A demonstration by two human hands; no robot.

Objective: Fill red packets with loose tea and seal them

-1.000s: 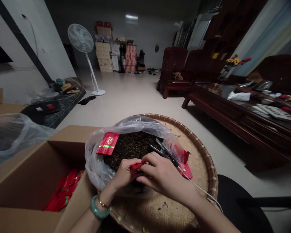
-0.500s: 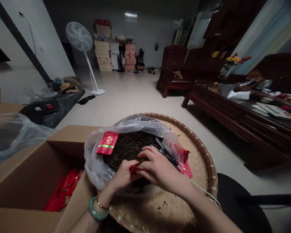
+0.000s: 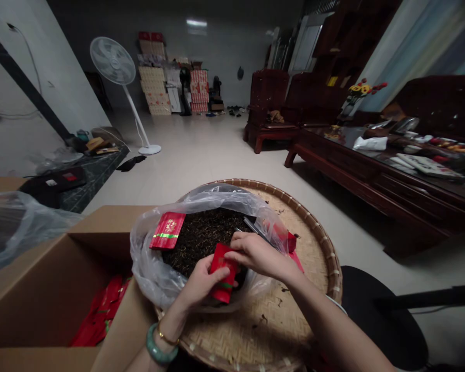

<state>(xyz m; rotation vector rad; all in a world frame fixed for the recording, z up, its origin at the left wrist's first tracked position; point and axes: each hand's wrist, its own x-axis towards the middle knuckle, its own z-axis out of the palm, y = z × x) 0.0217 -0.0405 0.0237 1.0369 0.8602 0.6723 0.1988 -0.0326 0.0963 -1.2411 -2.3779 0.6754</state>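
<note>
Gripped in my left hand (image 3: 205, 279) is a small red tea packet (image 3: 221, 294) with a green stripe, thumb across its front. The fingers of my right hand (image 3: 251, 253) are pinched together at the packet's upper right edge. Both hands are above a clear plastic bag (image 3: 151, 279) filled with dark, loose tea leaves (image 3: 197, 232). On the leaves at the left lies a flat stack of red packets (image 3: 168, 231). A long dark tool with a pale edge (image 3: 256, 227) rests at the bag's right side, partly behind my right hand.
The bag sits on a round woven bamboo tray (image 3: 325, 243) with scattered leaves. At left, an open cardboard box (image 3: 112, 219) holds many red packets (image 3: 104, 310). A black round base (image 3: 383, 325) is right of the tray. Beyond are a standing fan (image 3: 150, 150) and a wooden table (image 3: 344, 165).
The red packet has turned upright, and its front now shows in my left hand. My right hand has shifted to its top edge. The view has moved slightly.
</note>
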